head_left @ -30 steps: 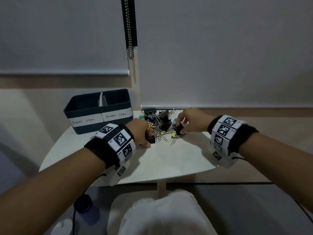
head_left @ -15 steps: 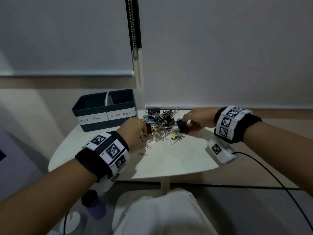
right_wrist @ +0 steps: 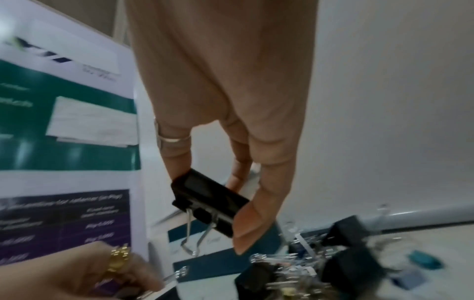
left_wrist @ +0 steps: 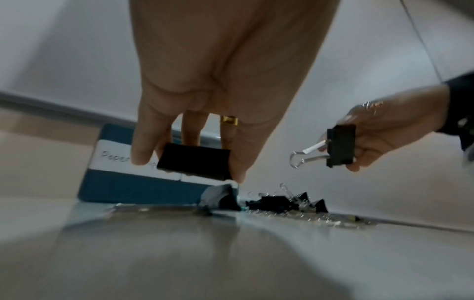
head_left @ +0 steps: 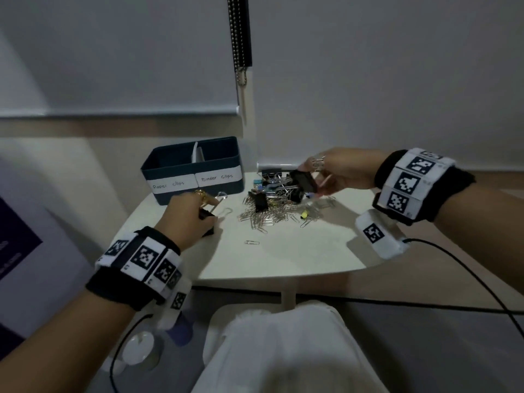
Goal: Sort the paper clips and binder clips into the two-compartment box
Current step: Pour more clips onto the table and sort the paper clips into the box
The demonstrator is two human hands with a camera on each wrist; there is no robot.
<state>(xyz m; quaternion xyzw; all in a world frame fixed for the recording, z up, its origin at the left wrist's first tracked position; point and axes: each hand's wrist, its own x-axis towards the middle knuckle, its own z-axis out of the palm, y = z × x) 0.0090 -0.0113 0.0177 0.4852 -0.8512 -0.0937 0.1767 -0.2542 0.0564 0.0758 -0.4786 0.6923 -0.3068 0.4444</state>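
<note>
A dark blue two-compartment box point(head_left: 195, 191) labelled "Paper clips" and "Binder clips" stands at the table's back left. A heap of silver paper clips and black binder clips point(head_left: 272, 205) lies right of it. My left hand point(head_left: 192, 214) pinches a large black binder clip point(left_wrist: 195, 161) just above the table, in front of the box. My right hand point(head_left: 334, 171) holds another black binder clip point(right_wrist: 209, 202) lifted above the heap, its wire handles hanging toward the box.
One stray paper clip point(head_left: 252, 242) lies on the white table point(head_left: 283, 259) in front of the heap. A small yellow clip point(head_left: 304, 214) and small teal clips point(head_left: 257, 182) sit in the heap. A bead chain point(head_left: 241, 72) hangs behind; a cable point(head_left: 467, 268) trails right.
Both hands lifted binder clips out of the heap. The left hand drew back left toward the box; the right hand rose up above the heap.
</note>
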